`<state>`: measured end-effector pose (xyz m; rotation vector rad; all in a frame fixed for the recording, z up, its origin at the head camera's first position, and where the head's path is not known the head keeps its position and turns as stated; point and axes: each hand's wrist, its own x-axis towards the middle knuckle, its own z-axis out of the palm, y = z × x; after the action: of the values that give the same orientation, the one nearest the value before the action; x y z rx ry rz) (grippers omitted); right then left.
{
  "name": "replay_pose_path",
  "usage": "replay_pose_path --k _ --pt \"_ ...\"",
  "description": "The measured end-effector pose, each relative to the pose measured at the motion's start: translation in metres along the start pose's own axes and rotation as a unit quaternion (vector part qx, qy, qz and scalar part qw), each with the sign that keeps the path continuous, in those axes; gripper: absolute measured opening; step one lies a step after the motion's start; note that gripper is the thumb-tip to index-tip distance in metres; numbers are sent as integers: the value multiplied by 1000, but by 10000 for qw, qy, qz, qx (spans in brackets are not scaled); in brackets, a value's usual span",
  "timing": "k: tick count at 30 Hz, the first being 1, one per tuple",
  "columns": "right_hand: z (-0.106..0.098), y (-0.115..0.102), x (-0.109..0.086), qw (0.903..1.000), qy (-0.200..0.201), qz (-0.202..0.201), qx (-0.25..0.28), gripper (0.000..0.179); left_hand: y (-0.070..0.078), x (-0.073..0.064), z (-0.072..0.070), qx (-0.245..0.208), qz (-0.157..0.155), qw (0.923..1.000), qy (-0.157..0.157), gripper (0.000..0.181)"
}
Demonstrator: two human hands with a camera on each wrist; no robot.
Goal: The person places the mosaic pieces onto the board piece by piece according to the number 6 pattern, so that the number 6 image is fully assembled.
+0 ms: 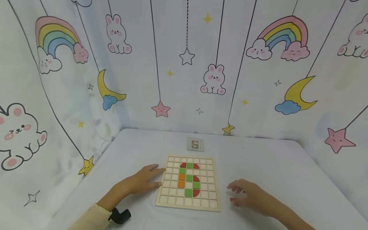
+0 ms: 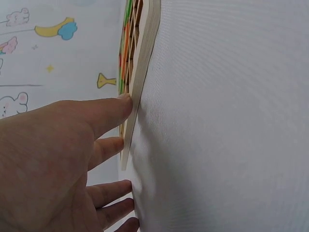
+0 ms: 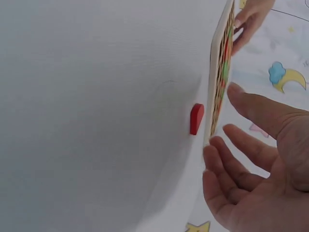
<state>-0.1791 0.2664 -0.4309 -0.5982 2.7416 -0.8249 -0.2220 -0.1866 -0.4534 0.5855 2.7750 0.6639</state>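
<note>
A wooden grid board (image 1: pixel 169 200) lies on the white table, with several green squares (image 1: pixel 189 165), two orange squares (image 1: pixel 181 180) and several red rounded pieces (image 1: pixel 196 192) set in its cells. On the board's left edge, my left hand (image 1: pixel 143 180) rests its thumb and a finger; the left wrist view shows the thumb (image 2: pixel 118 112) against the wooden rim. To the right of the board hovers my right hand (image 1: pixel 253 198), fingers loosely bent and nothing between them. A loose red rounded piece (image 3: pixel 196 119) sits on the table near that hand, apart from the fingers, partly hidden by the thumb in the head view.
Behind the board lies a small pattern card (image 1: pixel 195 144) with a coloured figure on a grid. A white cloth covers the table (image 1: pixel 143 143). Printed curtains (image 1: pixel 184 80) with rabbits, rainbows and stars rise at the back and sides. A black strap mount (image 1: pixel 120 216) sits at the left wrist.
</note>
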Motion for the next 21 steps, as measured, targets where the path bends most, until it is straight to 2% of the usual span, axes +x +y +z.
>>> replay_pose_path --k 5,8,12,15,21 --pt "4 7 -9 9997 -153 121 -110 34 0 0 1 8 -16 10000 26 65" --pt "8 7 -7 9993 -148 303 -136 29 0 -1 0 -19 -10 10000 28 65" --pt "11 7 -6 9991 -91 325 -237 25 -2 -1 1 -45 53 10000 25 64" --pt "12 9 -5 9993 -47 225 -309 23 -3 -1 2 -51 86 9999 32 64" --pt "13 13 -6 9992 40 -271 -280 21 -2 -2 1 -84 92 9999 48 64"
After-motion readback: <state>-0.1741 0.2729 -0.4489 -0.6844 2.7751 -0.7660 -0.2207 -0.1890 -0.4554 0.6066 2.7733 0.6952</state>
